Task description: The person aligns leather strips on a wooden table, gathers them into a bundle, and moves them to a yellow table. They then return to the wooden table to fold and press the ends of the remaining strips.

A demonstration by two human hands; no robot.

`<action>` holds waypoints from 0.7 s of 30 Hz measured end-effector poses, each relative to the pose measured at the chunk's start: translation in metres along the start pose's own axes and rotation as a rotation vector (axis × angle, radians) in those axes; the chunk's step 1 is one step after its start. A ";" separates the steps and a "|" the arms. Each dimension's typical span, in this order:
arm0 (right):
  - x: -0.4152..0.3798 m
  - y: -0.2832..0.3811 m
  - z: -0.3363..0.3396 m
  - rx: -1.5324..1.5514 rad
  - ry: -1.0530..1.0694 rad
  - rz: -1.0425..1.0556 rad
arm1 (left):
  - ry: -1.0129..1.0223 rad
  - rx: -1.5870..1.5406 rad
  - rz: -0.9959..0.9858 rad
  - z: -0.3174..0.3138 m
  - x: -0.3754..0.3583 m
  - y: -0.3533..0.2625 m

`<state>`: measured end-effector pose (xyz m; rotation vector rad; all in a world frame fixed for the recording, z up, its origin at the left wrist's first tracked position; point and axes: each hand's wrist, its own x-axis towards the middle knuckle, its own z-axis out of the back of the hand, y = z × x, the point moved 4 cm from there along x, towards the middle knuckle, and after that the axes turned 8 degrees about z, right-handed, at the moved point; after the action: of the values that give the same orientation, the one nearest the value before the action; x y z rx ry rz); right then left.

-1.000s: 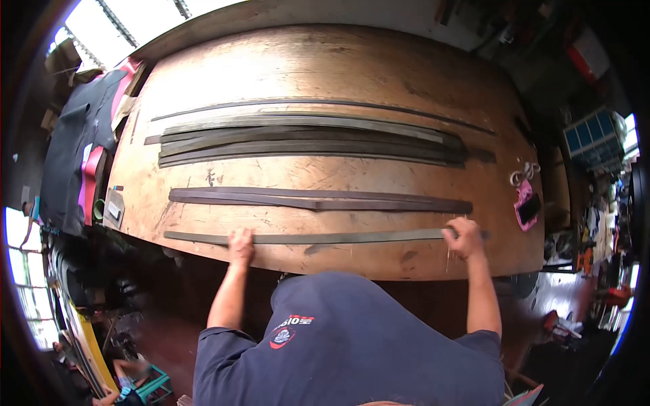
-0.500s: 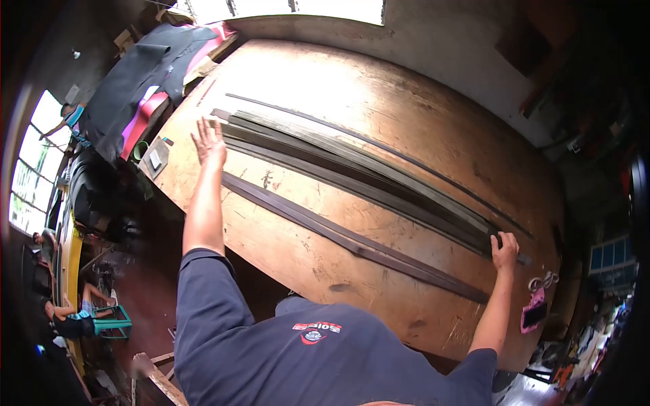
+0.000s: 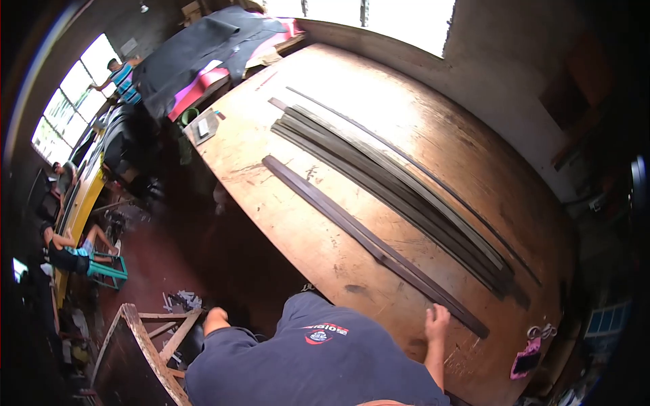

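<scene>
My right hand (image 3: 437,322) is over the near side of the wooden table, its fingers apart and slightly bent, next to the right part of a pair of dark brown strips (image 3: 379,257). It seems to hold nothing. My left forearm (image 3: 216,318) shows only as a short piece below the sleeve, off the table; the left hand itself is hidden. Across the middle of the table lies a bundle of long dark strips (image 3: 399,203), fanned slightly at its left end. A single thin dark strip (image 3: 406,155) lies behind it.
Scissors (image 3: 542,331) and a phone in a pink case (image 3: 525,362) lie at the table's right end. Dark sheets (image 3: 183,54) drape over a stand at the far left. A wooden frame (image 3: 152,348) stands at lower left. Several people are near the windows and a green stool (image 3: 108,271).
Both hands have left the strip bundle. My left arm has swung down off the table; my right hand has moved toward the near brown strips. The view has shifted.
</scene>
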<state>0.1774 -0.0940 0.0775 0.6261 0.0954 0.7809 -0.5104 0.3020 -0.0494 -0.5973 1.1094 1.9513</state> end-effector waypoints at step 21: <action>0.085 0.439 -0.303 0.456 0.551 0.364 | -0.302 -0.224 -1.082 0.185 -0.035 -0.062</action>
<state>-0.1292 0.3499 0.0886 0.8559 0.6945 1.2888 -0.4424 0.4658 0.0393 -0.7698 0.2369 1.1381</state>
